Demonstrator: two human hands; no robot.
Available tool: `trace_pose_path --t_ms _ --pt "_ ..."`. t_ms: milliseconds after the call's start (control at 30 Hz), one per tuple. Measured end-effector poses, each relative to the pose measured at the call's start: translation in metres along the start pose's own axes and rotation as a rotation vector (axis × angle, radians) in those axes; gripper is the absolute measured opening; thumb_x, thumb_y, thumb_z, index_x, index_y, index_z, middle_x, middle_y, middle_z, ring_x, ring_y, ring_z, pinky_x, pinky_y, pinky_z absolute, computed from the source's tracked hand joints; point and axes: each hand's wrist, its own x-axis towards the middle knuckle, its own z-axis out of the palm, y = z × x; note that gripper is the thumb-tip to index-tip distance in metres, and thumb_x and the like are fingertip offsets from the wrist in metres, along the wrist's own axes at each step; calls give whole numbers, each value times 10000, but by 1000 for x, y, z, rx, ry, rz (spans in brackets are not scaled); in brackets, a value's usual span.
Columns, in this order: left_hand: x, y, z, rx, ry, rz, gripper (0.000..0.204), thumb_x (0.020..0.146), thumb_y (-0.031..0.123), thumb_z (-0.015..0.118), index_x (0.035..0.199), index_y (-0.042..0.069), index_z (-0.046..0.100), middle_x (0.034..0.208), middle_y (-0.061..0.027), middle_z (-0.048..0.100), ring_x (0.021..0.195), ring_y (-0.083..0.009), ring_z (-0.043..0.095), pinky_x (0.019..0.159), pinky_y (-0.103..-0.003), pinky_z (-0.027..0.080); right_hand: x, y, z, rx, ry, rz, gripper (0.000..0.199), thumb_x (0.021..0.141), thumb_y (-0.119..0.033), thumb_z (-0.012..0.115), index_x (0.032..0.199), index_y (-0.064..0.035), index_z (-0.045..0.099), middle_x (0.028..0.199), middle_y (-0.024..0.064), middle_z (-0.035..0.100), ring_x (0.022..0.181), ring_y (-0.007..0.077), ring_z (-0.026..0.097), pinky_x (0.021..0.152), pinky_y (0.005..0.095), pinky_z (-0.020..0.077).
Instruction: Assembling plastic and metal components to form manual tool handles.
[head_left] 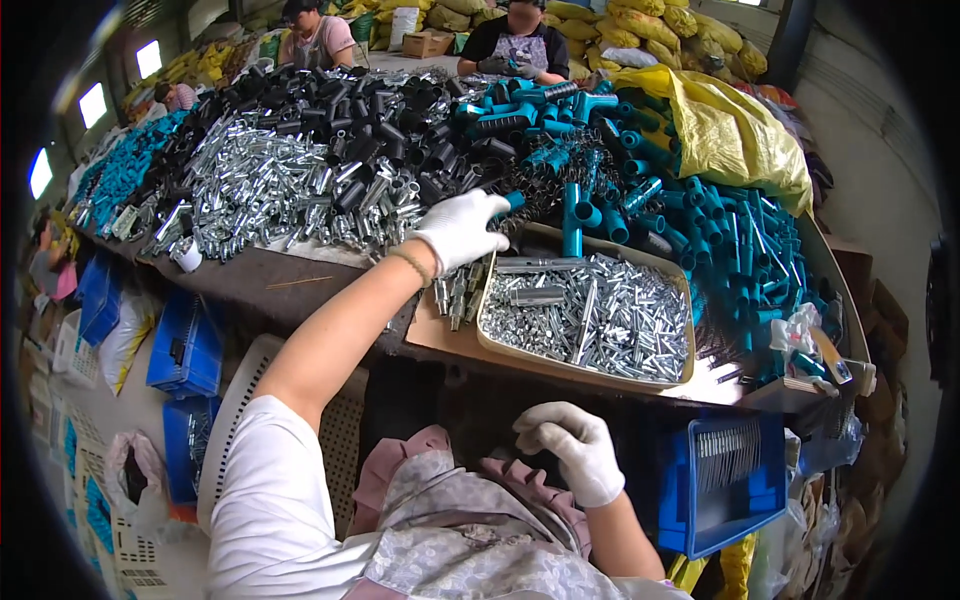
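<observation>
My left hand [463, 232], in a white glove, reaches across the table's front edge. Its thumb is spread from the fingers, and the fingertips meet the end of a teal tube [515, 201]. Just below lies a shallow tray [482, 335] of small silvery pins and metal tubes [537, 296]. Near my apron [450, 510], my right hand [575, 450], gloved too, hovers with curled fingers; whatever they may hold is hidden. Teal tubular parts [572, 225] and thin dark springs [540, 190] lie beyond the tray.
Heaps of black tubes [350, 130] and silvery metal sleeves [260, 180] cover the table's left half. A yellow sack [740, 140] lies at the right. Blue crates [690, 500] flank me below table height. Two people [515, 45] sit across the table.
</observation>
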Motion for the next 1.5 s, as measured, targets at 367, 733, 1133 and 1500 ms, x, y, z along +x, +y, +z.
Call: trace_pose_path --t_ms 367,733,1133,1500 --pt "23 -42 -22 -145 228 -130 301 819 178 701 1073 17 709 926 -121 736 770 -147 686 718 -287 548 -7 34 16 381 44 137 209 957 -37 541 1123 50 634 1014 110 680 762 114 589 691 249 490" --pt "-8 -76 -24 -1177 387 -339 381 885 57 657 1228 -93 587 996 -109 674 772 -147 663 669 -255 571 70 69 49 527 -349 132 614 984 -246 582 1484 -17 308 1286 172 584 1062 257 630 911 412 525" --pt "-179 -14 -81 -1201 85 -482 411 848 81 636 1217 -86 565 1025 -135 653 794 -173 665 650 -280 562 116 64 67 628 -408 164 895 910 -643 525 1542 -93 211 1426 223 461 1089 330 622 892 434 539" --pt "-244 27 -27 -1457 137 -673 324 893 -28 593 1213 -80 577 1006 -107 660 818 -154 661 716 -263 566 88 73 63 604 -527 252 720 938 -587 540 1402 -42 460 1020 148 647 661 175 602 560 264 494"
